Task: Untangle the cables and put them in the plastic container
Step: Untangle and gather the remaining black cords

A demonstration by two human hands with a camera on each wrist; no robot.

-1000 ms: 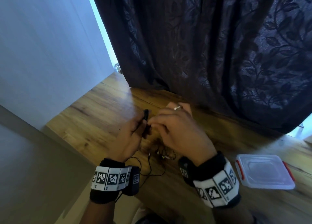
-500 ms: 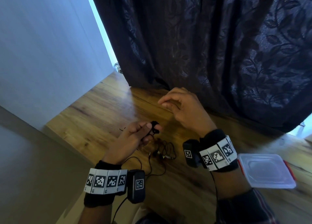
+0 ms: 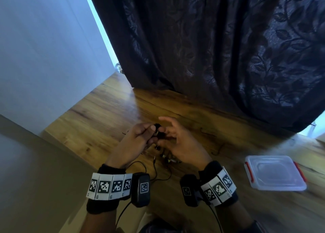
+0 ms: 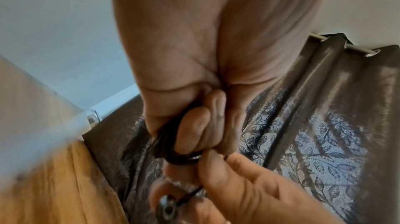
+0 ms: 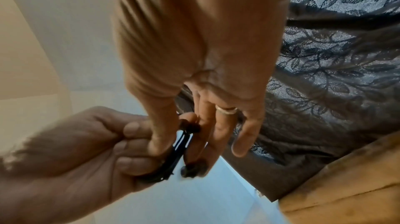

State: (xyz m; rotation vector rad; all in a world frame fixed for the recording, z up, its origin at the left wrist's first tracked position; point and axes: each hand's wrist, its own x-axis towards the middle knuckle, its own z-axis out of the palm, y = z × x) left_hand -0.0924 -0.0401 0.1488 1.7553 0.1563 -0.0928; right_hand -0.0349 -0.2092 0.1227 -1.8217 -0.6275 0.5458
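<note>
a home room, to judge by the dark leaf-patterned curtain hanging on eyelets from a metal rod by a window, the plain pale wall and the wood-grain table beneath.

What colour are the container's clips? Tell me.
Red clips on the clear container; the head view shows them best.

Wooden table with cables and a lidded container

A tangle of thin black cables with small metal plugs lies on the boards just below and between the left hand and the right hand. The clear plastic container, red clips at its sides and lid on, sits well to the right of the right hand.
</note>
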